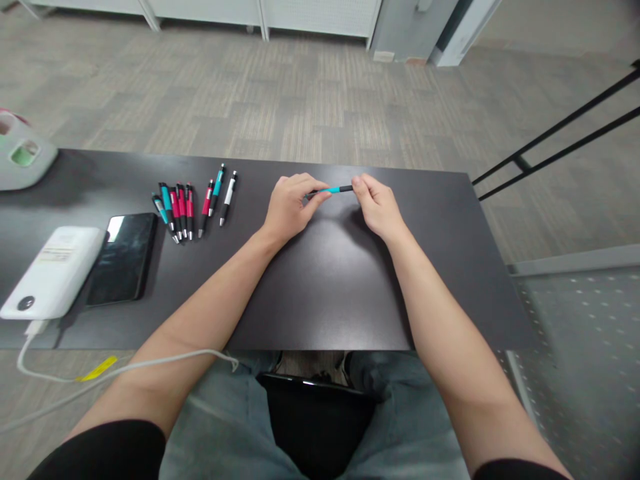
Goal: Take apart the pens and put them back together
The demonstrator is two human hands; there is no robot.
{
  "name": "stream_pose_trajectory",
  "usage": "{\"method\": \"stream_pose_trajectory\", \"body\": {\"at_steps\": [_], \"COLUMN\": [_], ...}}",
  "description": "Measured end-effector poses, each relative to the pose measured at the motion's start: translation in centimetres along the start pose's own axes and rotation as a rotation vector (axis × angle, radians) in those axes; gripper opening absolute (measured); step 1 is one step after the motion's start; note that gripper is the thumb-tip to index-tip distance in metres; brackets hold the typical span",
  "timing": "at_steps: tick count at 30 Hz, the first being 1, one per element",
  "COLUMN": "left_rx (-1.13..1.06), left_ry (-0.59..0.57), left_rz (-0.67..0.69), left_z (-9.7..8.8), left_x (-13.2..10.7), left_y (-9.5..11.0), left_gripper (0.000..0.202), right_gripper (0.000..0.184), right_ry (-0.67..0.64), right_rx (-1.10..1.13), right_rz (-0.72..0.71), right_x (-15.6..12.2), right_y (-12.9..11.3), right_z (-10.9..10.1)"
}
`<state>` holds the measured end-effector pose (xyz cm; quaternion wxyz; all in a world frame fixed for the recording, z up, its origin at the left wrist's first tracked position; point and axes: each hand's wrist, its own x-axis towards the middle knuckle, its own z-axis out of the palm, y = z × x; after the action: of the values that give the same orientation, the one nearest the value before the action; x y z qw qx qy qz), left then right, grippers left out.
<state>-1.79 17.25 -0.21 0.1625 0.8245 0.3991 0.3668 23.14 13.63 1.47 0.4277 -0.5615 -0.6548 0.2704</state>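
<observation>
Above the dark table, a teal and black pen (334, 190) lies level between my two hands. My left hand (293, 205) pinches its teal end between thumb and fingers. At the black end, my right hand (376, 203) is closed around the tip, which its fingers hide. Left of my hands, several pens lie on the table: a white pen (229, 199), a teal pen (217, 190) and a red pen (205, 209) slightly apart, and a tighter cluster of red and teal pens (182, 210).
A black phone (125, 259) and a white power bank (57, 270) with a white cable (165, 361) lie on the table (325, 287) at left. The cable crosses my left forearm. A pale plastic object (25, 157) stands at the far left. Black metal bars (555, 133) rise at right.
</observation>
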Motion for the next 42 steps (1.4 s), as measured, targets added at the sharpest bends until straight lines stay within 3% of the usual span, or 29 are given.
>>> {"method": "stream_pose_trajectory", "body": {"at_steps": [10, 22, 30, 37, 39, 42], "left_rx": [0.095, -0.093, -0.109, -0.141, -0.16, -0.161], "left_ry": [0.033, -0.016, -0.047, -0.058, 0.002, 0.241], "left_rz": [0.074, -0.062, -0.062, -0.046, -0.068, -0.163], "left_z": [0.0, -0.2, 0.3, 0.2, -0.3, -0.8], "left_x": [-0.3, -0.2, -0.4, -0.3, -0.1, 0.2], "left_y": [0.2, 1.9, 1.5, 1.5, 0.8, -1.3], "left_gripper": [0.034, 0.031, 0.028, 0.036, 0.041, 0.039], "right_gripper": [0.09, 0.089, 0.084, 0.077, 0.075, 0.073], "right_ry": [0.003, 0.009, -0.002, -0.059, -0.051, 0.008], "right_rx": [0.064, 0.122, 0.158, 0.213, 0.214, 0.256], "right_rz": [0.036, 0.027, 0.032, 0.015, 0.019, 0.037], "right_x": [0.0, 0.0, 0.1, -0.2, 0.0, 0.4], "right_y": [0.7, -1.7, -0.4, -1.1, -1.0, -0.5], "right_z": [0.3, 0.7, 1.0, 2.0, 1.8, 1.2]}}
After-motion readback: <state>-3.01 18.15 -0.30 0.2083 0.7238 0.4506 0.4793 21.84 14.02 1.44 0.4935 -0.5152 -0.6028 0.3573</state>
